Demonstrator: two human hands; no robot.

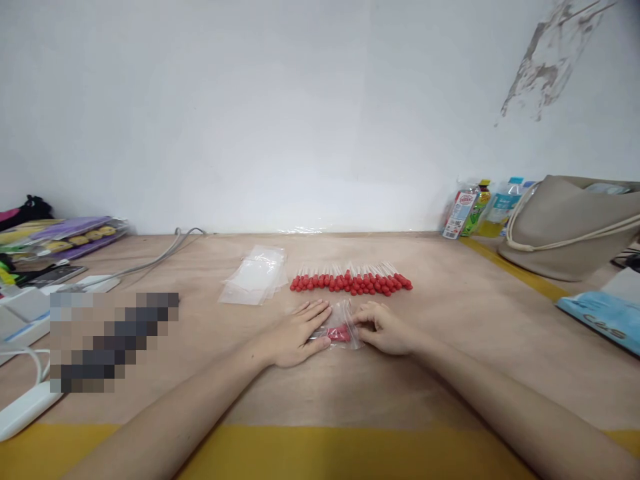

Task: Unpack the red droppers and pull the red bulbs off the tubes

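Note:
A small clear plastic bag (341,326) with red-tipped pieces inside lies flat on the brown table (450,360). My left hand (296,335) rests on the bag's left end, fingers stretched out flat. My right hand (384,328) has its fingers curled and pinched on the bag's right edge. Just beyond the hands lies a row of several droppers with red bulbs (351,281). A stack of empty clear bags (255,282) sits to the left of that row.
A beige tote bag (565,230) and several bottles (480,208) stand at the back right, a blue pack (603,317) lies right. Cables (150,263), white devices (27,407) and purple trays (70,237) crowd the left. A yellow strip (320,453) runs along the near edge.

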